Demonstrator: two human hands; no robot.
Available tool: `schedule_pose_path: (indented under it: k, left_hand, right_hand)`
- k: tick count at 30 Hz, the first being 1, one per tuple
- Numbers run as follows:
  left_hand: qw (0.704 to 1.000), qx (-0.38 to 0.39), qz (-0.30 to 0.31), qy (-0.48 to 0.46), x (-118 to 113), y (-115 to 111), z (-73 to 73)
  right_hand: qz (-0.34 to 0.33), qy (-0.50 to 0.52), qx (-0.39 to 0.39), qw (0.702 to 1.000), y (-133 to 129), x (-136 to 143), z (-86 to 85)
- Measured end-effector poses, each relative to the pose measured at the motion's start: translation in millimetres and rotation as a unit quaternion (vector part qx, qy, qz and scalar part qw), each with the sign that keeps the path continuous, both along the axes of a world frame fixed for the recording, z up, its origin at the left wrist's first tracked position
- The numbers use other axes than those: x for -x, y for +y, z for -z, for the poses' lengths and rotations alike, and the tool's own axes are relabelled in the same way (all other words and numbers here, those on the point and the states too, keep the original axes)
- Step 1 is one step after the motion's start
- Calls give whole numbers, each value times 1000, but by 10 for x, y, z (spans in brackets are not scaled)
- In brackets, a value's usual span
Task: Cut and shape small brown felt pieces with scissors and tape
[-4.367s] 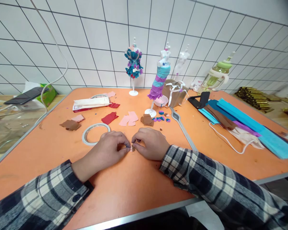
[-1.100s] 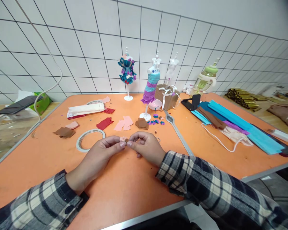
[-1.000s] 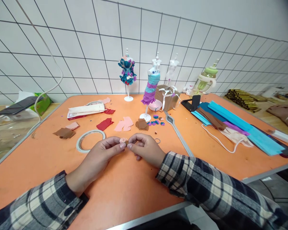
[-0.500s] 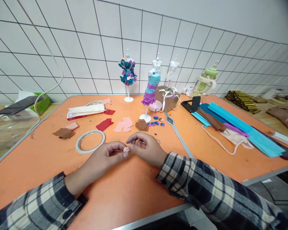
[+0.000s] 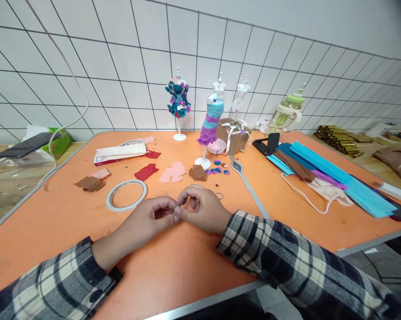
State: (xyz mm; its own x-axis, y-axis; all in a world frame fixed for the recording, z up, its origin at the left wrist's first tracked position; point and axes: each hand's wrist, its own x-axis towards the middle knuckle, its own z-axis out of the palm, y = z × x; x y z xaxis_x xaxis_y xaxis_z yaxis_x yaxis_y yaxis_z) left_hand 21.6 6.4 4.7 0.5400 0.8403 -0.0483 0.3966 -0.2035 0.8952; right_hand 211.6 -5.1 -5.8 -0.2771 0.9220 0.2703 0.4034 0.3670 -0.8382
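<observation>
Together over orange tabletop [image 5: 160,275], tiled wall [image 5: 123,89] beyond, both hands' fingers [image 5: 167,220] [image 5: 188,214] closed on scrap [image 5: 176,209].

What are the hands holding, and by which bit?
A tiny pale scrap, seemingly pinched by the left hand, with the right hand against it; it's mostly hidden, so which part can't be told.

Has a wall of white tiles [image 5: 150,26] with dark grout lines, plain and pale toward the upper right. Includes an orange desk [image 5: 187,258] with a grey edge [image 5: 203,302], wooden surfaces [image 5: 65,155] on either side, grey floor [image 5: 380,262] at lower right. Looks brightly lit.
</observation>
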Motion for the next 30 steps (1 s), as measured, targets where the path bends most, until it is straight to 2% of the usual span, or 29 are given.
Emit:
schedule_pose_path:
  k: [4, 9, 11, 14, 16, 20, 24, 30]
  left_hand:
    - [1000, -8, -4, 9, -7, 5, -18]
    - [999, -28, -12, 33, 5, 13, -32]
    - [998, -39, -5, 44, 16, 14, -25]
    - [997, -52, 4, 50, 25, 18, -12]
    - [998, -53, -3, 40, 25, 24, -7]
    - [998, -47, -35, 8, 24, 35, -9]
    - [999, -23, -40, -8, 24, 33, -35]
    - [994, 5, -105, -4, 26, 41, -50]
  right_hand:
    - [26, 12, 0, 1000, 3, 5, 8]
    - [15, 53, 109, 993, 3, -1, 4]
    - [4, 38, 79, 996, 9, -8, 9]
    - [-1, -13, -8, 1000, 21, -21, 19]
    - [6, -29, -27, 999, 23, -29, 14]
    - [22, -22, 27, 999, 8, -41, -26]
    - [21, -21, 66, 997, 9, -46, -45]
    - [23, 61, 160, 985, 34, -40, -85]
